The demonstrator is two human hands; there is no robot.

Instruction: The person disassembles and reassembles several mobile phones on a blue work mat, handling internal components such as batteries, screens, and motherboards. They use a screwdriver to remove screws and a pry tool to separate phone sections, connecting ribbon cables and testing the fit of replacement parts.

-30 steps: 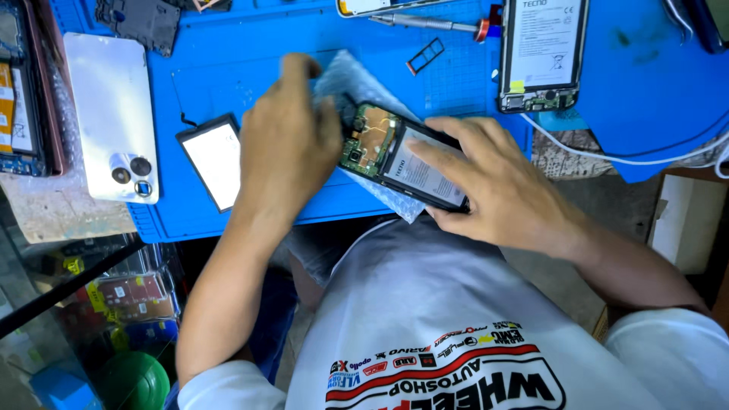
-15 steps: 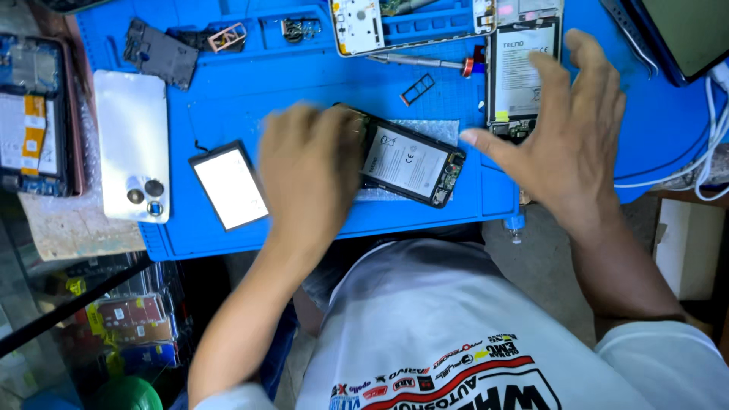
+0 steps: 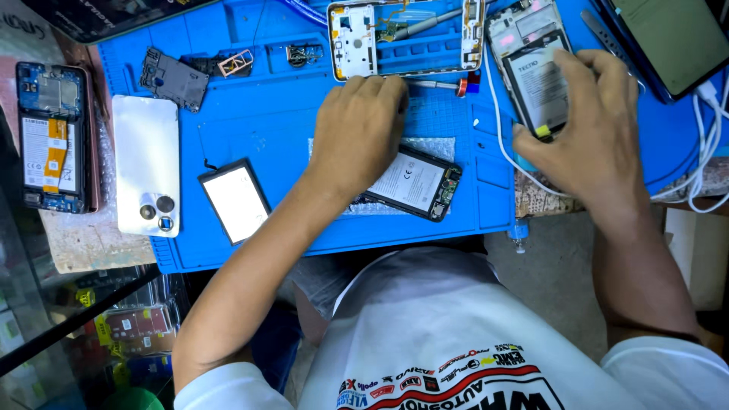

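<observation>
Shirt: my white printed T-shirt (image 3: pixel 448 334) fills the bottom of the view, closest to me.
Mat: the blue repair mat (image 3: pixel 288 99) starts just past my chest and runs out to the far edge.
Left hand: my left hand (image 3: pixel 361 129) lies palm-down on the opened black phone (image 3: pixel 414 182), fingers pressed together side by side, tips pointing away from me toward the slim screwdriver (image 3: pixel 437 85).
Opened phone: it sits back-up near the mat's near edge, battery showing, on a patch of bubble wrap (image 3: pixel 437 144), its left end hidden under my palm.
Loose battery: a black-framed white battery (image 3: pixel 235 201) lies tilted to the left of my forearm, well apart from the phone.
Right hand: my right hand (image 3: pixel 592 129) is over on the right, fingers spread and curled, thumb and fingertips touching the lower end of a second opened phone (image 3: pixel 531 68) with its battery exposed; I can't tell if I'm truly pinching it.
Cable: a white cable (image 3: pixel 702 163) loops beside that hand.
Left side: a white phone (image 3: pixel 146 163) lies camera-side up, and an opened blue phone (image 3: pixel 52 137) sits off the mat beyond it.
Far edge: a white phone frame (image 3: pixel 406 38) rests in the mat's tray, a dark cover plate (image 3: pixel 173 76) to its left.
</observation>
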